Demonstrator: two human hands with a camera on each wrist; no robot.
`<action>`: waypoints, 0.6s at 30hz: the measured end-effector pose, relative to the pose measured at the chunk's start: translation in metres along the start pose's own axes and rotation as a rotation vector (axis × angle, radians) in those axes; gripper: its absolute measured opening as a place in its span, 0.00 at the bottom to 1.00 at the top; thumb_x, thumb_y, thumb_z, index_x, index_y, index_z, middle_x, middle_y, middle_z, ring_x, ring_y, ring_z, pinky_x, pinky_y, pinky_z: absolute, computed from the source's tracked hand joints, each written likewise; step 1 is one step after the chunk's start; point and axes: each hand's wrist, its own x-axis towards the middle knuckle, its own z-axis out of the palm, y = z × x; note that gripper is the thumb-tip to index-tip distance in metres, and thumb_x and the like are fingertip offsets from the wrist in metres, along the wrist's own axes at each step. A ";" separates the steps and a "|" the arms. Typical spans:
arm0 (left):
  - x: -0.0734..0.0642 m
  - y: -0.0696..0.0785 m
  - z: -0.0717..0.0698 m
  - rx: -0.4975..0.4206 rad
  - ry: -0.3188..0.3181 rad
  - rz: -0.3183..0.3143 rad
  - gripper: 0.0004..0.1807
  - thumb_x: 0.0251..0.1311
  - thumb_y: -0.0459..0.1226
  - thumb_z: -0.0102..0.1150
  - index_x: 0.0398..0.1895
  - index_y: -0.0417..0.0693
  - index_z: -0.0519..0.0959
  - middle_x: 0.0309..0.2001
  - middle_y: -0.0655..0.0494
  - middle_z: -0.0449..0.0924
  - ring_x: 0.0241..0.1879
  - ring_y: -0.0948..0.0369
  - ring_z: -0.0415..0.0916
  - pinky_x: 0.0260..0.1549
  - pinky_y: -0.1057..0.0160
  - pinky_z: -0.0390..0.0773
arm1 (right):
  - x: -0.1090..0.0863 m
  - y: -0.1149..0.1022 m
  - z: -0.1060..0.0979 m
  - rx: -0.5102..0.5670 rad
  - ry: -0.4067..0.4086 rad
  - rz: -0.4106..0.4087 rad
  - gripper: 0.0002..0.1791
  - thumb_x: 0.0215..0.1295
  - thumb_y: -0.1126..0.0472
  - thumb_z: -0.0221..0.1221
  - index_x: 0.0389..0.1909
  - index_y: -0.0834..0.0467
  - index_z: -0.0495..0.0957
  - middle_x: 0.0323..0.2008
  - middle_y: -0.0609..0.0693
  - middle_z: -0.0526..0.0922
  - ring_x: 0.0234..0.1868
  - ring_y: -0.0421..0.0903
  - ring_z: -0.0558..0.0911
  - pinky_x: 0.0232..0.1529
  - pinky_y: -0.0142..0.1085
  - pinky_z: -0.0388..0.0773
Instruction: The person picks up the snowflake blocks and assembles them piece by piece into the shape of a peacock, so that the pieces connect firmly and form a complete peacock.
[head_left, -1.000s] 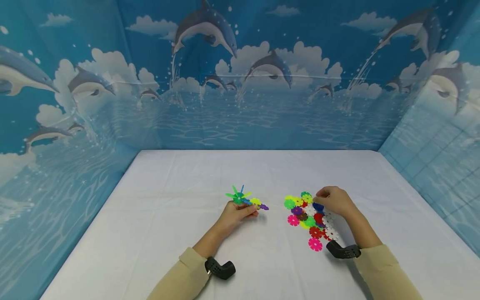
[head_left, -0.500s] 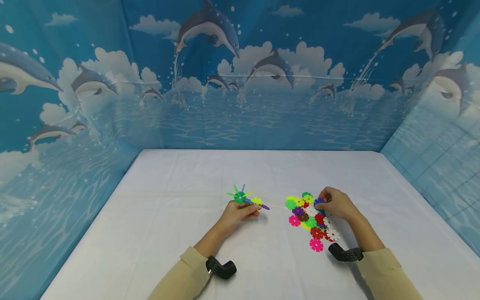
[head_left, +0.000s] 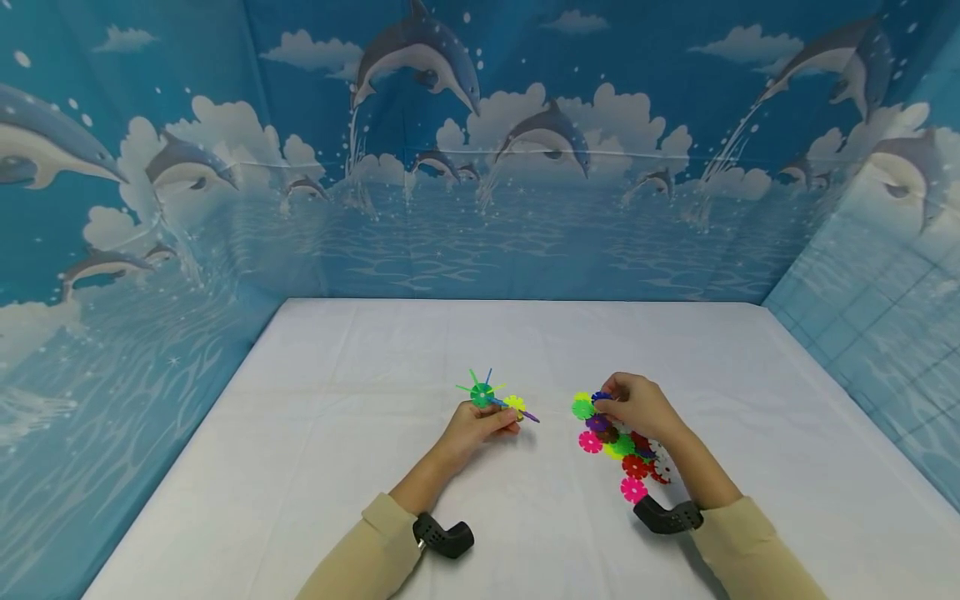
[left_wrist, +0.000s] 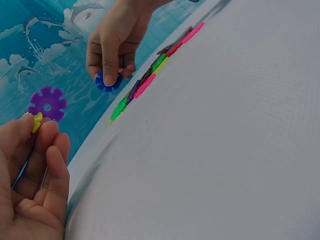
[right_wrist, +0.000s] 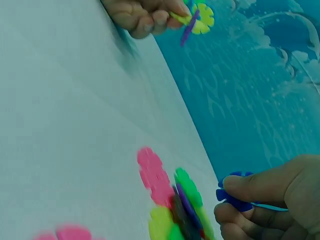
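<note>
My left hand (head_left: 471, 429) pinches a joined cluster of notched plastic snowflake discs by a yellow disc (left_wrist: 37, 121). A purple disc (left_wrist: 56, 99) sticks out at one end of it, and a green disc (head_left: 482, 395) with thin spokes at the other. Between thumb and fingers, my right hand (head_left: 643, 407) holds a single blue disc (right_wrist: 240, 204). It is raised above the table, over the far side of a pile of loose discs (head_left: 622, 446) in pink, green, red, purple and other colours. The right hand and forearm hide part of this pile in the head view.
A white cloth covers the table (head_left: 360, 350). Behind it and along both sides hangs a blue curtain (head_left: 480, 233) printed with dolphins. Black wrist-worn devices (head_left: 444, 537) sit at both sleeve cuffs.
The right hand has picked the blue disc off the pile's right side and carried it left across the pile. The left hand keeps its place, its cluster turned slightly.
</note>
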 end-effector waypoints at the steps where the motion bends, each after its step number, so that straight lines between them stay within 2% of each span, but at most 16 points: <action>1: 0.000 0.000 0.000 -0.001 -0.002 0.001 0.06 0.63 0.29 0.59 0.34 0.31 0.80 0.25 0.56 0.83 0.31 0.64 0.82 0.41 0.63 0.81 | 0.001 -0.003 0.002 0.006 -0.002 -0.009 0.13 0.65 0.60 0.63 0.42 0.65 0.76 0.30 0.51 0.77 0.29 0.46 0.75 0.30 0.38 0.76; 9: -0.001 0.001 0.000 0.014 -0.005 -0.005 0.07 0.63 0.30 0.59 0.34 0.30 0.80 0.25 0.57 0.83 0.31 0.64 0.82 0.41 0.64 0.81 | 0.004 -0.031 0.025 0.096 -0.001 -0.118 0.06 0.62 0.65 0.64 0.38 0.61 0.79 0.32 0.49 0.82 0.32 0.45 0.80 0.35 0.37 0.80; 13: -0.001 0.001 0.000 0.018 -0.004 -0.007 0.08 0.64 0.30 0.60 0.35 0.29 0.80 0.25 0.56 0.83 0.31 0.64 0.83 0.40 0.64 0.81 | 0.004 -0.043 0.038 0.153 0.007 -0.204 0.03 0.63 0.65 0.65 0.37 0.59 0.82 0.33 0.48 0.84 0.34 0.44 0.82 0.37 0.37 0.81; 18: -0.001 0.001 0.000 0.008 -0.024 0.009 0.10 0.65 0.30 0.58 0.35 0.26 0.79 0.25 0.56 0.83 0.31 0.63 0.82 0.40 0.64 0.81 | 0.004 -0.052 0.050 0.166 0.054 -0.330 0.03 0.61 0.66 0.66 0.36 0.57 0.83 0.32 0.46 0.85 0.33 0.42 0.82 0.35 0.34 0.80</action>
